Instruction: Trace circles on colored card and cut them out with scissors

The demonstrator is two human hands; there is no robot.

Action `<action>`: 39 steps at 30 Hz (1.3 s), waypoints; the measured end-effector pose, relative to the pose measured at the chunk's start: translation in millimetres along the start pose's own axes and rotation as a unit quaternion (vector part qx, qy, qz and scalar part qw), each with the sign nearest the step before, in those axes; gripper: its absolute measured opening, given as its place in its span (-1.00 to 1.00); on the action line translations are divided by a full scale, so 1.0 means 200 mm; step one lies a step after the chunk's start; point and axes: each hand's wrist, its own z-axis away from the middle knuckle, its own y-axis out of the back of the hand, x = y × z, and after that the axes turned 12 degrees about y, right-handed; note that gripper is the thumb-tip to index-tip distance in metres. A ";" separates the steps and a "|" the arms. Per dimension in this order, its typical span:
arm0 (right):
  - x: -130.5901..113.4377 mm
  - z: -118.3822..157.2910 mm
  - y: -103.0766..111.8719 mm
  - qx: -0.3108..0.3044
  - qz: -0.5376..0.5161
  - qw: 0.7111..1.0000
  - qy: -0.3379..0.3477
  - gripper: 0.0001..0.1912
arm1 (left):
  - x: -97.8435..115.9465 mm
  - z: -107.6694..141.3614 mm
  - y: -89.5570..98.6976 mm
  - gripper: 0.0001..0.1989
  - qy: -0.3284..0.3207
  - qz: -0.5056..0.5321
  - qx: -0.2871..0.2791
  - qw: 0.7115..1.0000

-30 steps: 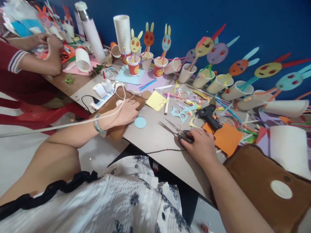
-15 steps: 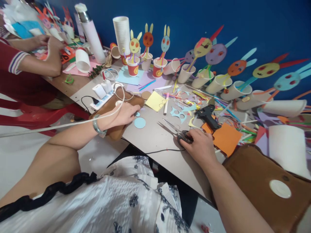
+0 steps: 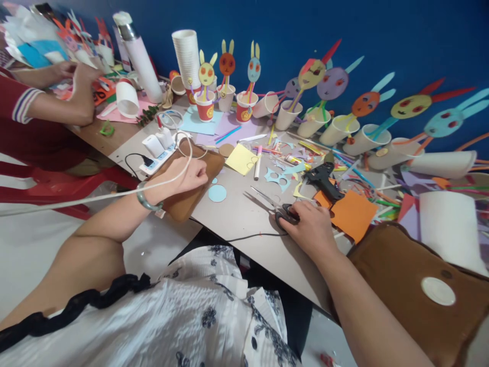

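My right hand (image 3: 311,224) rests on the table with its fingers in the black handles of a pair of scissors (image 3: 280,210), whose blades stand apart and point left. My left hand (image 3: 189,176) is closed, fingers curled, over a brown padded pouch (image 3: 181,206). What it holds, if anything, is hidden. A light-blue paper circle (image 3: 217,193) lies just right of that hand, with a tiny blue paper circle (image 3: 214,181) above it. Farther right are a yellow paper sheet (image 3: 241,159) with drawn curves and a white marker (image 3: 258,163) with a pink end.
A black glue gun (image 3: 324,181) lies by orange paper (image 3: 355,216) and paper scraps. Paper cups with rabbit-faced figures (image 3: 362,103) line the blue wall. A white cord (image 3: 126,192) crosses my left wrist near a power strip (image 3: 156,160). A co-worker's arm (image 3: 63,104) is at far left.
My left hand has drawn back left from the small blue circle, and its fingers have curled in. My right hand keeps the scissors in place. The view has shifted slightly.
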 end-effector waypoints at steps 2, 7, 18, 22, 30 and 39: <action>-0.01 0.00 0.00 -0.007 -0.001 1.000 -0.003 -0.75 | -0.01 0.01 0.00 -0.71 0.004 0.011 0.014 1.000; -0.02 -0.01 0.01 -0.008 -0.001 1.000 -0.014 -0.75 | 0.06 0.04 -0.09 -0.65 -0.046 -0.090 0.032 0.994; -0.01 -0.01 -0.01 0.002 0.002 1.000 -0.004 -0.74 | -0.13 -0.01 -0.14 -0.79 -0.006 0.190 0.045 0.981; 0.00 0.00 -0.02 0.008 -0.001 1.000 0.001 -0.76 | -0.16 -0.04 -0.15 -0.83 0.050 0.314 0.097 0.943; 0.01 0.00 -0.02 0.013 -0.005 1.000 -0.002 -0.76 | -0.12 -0.05 -0.12 -0.83 0.113 0.457 0.140 0.871; 0.00 0.00 -0.01 0.012 -0.012 1.000 -0.009 -0.76 | -0.08 -0.05 -0.13 -0.81 0.133 0.481 0.145 0.855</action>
